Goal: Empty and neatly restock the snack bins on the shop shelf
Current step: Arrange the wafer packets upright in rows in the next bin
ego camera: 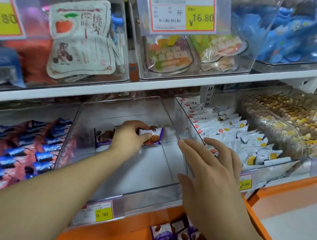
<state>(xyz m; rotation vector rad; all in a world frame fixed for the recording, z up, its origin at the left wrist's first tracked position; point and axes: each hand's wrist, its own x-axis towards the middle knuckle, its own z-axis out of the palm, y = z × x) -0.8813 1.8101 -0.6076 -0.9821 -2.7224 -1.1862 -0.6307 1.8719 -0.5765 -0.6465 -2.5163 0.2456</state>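
Observation:
A clear plastic bin (123, 193) stands on the lower shelf in the middle, nearly bare inside. My left hand (129, 136) reaches deep into it and grips a white-and-purple snack packet (153, 136). A second purple packet (103, 137) lies to the left of that hand on the bin floor. My right hand (212, 165) hovers with fingers spread at the bin's right wall, over the edge of the neighbouring bin, and holds nothing. More purple packets (176, 237) lie below the shelf at the bottom edge of the view.
Left of the clear bin is a bin of red and blue packets (22, 152). To the right sit white packets with yellow dots (245, 140) and a bin of loose brown snacks (287, 120). An upper shelf (156, 86) carries more bins. An orange ledge (279, 188) runs below.

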